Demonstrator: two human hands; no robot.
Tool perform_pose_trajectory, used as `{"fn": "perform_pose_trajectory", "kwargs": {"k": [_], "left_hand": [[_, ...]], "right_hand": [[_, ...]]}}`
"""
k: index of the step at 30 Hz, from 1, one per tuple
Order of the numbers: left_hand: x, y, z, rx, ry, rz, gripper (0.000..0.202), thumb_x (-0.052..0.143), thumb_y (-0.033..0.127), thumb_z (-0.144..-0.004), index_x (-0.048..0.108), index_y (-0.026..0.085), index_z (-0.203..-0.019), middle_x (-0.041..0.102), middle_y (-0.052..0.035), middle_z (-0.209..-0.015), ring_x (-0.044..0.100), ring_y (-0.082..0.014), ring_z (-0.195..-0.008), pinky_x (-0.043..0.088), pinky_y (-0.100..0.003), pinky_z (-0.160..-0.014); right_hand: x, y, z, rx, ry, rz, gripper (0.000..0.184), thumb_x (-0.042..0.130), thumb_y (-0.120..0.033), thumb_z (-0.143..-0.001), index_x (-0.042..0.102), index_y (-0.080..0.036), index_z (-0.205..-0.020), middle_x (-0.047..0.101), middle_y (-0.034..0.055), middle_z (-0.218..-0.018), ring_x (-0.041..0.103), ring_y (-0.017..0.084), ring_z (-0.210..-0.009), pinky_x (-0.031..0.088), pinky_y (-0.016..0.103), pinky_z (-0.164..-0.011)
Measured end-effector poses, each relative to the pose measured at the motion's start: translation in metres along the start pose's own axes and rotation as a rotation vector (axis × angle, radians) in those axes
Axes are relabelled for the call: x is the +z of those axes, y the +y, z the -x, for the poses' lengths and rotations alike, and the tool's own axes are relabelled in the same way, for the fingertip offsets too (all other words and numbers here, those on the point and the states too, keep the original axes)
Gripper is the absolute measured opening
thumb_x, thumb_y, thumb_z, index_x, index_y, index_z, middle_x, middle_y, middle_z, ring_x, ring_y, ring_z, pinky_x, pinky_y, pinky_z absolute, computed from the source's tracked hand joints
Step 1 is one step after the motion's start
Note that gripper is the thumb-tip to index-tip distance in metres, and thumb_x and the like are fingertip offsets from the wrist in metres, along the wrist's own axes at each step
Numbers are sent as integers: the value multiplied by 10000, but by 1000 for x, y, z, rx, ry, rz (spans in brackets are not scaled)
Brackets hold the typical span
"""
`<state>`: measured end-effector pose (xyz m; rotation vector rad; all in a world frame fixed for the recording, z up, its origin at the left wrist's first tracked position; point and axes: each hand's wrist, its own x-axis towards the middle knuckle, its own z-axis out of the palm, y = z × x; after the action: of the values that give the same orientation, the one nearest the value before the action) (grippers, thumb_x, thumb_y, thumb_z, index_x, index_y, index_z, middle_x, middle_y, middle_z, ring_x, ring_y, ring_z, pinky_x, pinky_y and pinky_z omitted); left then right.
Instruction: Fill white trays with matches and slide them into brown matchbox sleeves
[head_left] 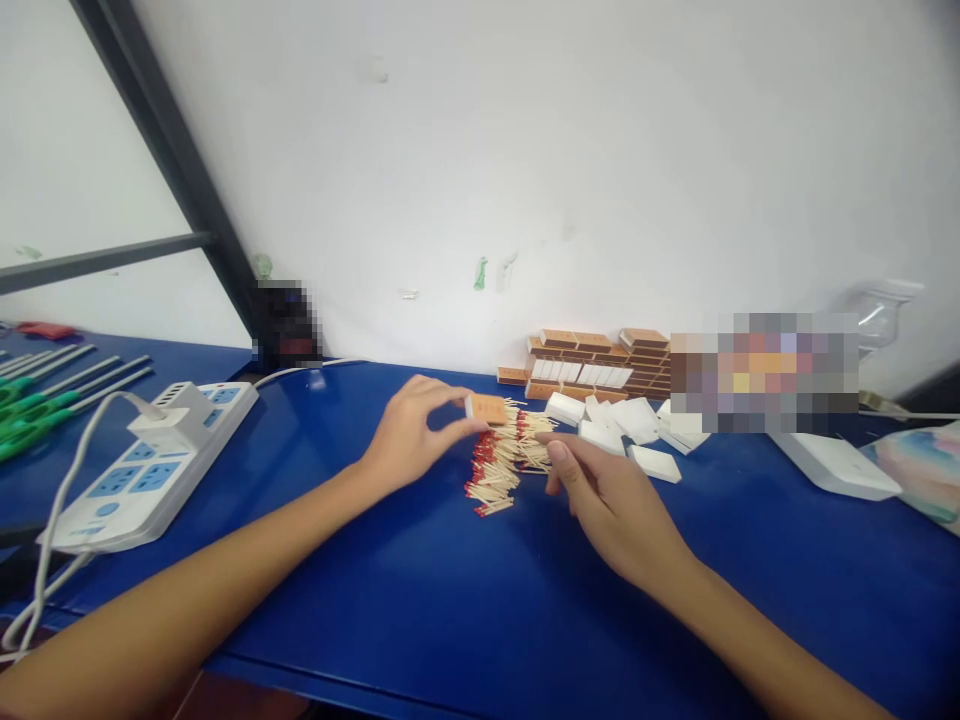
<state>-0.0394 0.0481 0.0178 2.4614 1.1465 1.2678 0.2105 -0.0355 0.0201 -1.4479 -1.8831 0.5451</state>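
Observation:
My left hand (pixel 411 432) pinches a small brown matchbox (pixel 487 408) between thumb and fingertips, just above the left edge of a pile of red-tipped matches (pixel 504 462) on the blue table (pixel 420 590). My right hand (pixel 600 495) rests on the table at the pile's right side, fingers curled together with the tips touching the matches; whether it holds any I cannot make out. Several white inner trays (pixel 622 425) lie just behind the right hand.
A stack of brown matchboxes (pixel 600 362) stands against the white wall. A white power strip (pixel 150 462) with a plugged charger and cable lies at the left, green-handled tools (pixel 45 400) beyond it. A white flat box (pixel 836 465) and a plastic bag (pixel 926 470) sit at the right.

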Motion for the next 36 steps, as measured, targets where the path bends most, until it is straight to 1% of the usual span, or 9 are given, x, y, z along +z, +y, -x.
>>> {"fn": "perform_pose_trajectory", "kwargs": {"k": [3,8,15,20,24,29,31,33,36], "left_hand": [[3,-28,-23,-161,-26,-79,299,729,472,-948,789,195,-1042,798,-40,-948,697,-217,-861,516,-340,-797],[25,-60,-60,-178,-145,-153,259,698,435,-969,818,209,-1014,802,-20,-876,702,-199,-793,491,-299,-750],[61,-67,-84,-188,-251,-398,245,789,406,-898,819,164,-873,777,-127,-943,654,-291,-982,473,-385,-882],[62,-65,-90,-174,-256,-496,298,788,445,-891,799,149,-863,758,-151,-946,631,-323,-996,456,-432,-893],[45,-41,-77,-139,-205,-517,259,753,388,-923,786,135,-965,756,-160,-967,614,-340,-1020,439,-457,-891],[20,-1,-28,76,-231,-414,219,670,410,-988,769,218,-1024,774,-52,-1000,636,-240,-977,442,-387,-877],[12,4,-10,149,-215,-380,226,635,402,-1011,762,215,-1000,781,-39,-969,638,-226,-954,436,-384,-847],[6,1,2,285,-94,-319,206,622,341,-1024,753,196,-958,779,-34,-873,638,-211,-875,429,-380,-786],[1,-6,5,375,11,-283,127,668,286,-995,743,186,-973,772,-28,-836,634,-205,-842,435,-373,-753]], "right_hand": [[-3,3,-2,-31,29,43,555,349,-594,-1090,580,-224,-746,628,-10,-632,566,168,-568,371,306,-602],[-1,5,-4,-58,19,49,554,374,-573,-1091,538,-224,-692,581,-23,-590,508,150,-532,325,300,-574],[-2,12,-9,-107,42,155,523,387,-533,-1091,521,-224,-692,570,-15,-580,485,155,-534,268,311,-570],[-4,17,-11,-154,93,234,455,444,-494,-1079,616,-219,-759,614,-7,-608,504,157,-539,295,301,-572],[-17,30,-19,-184,142,344,354,498,-428,-1047,712,-208,-870,671,19,-642,559,175,-543,340,301,-578],[-46,55,-31,-211,4,447,284,524,-379,-1004,738,-213,-918,750,62,-795,649,209,-666,411,308,-610],[-60,65,-35,-191,-11,484,286,520,-381,-994,737,-219,-902,757,69,-837,653,216,-691,422,316,-616],[-75,76,-38,-159,-13,517,291,533,-408,-977,738,-220,-890,751,74,-839,650,224,-693,429,328,-620],[-94,89,-40,-110,-55,526,302,604,-479,-922,752,-215,-929,733,80,-816,651,238,-687,442,340,-617]]}}
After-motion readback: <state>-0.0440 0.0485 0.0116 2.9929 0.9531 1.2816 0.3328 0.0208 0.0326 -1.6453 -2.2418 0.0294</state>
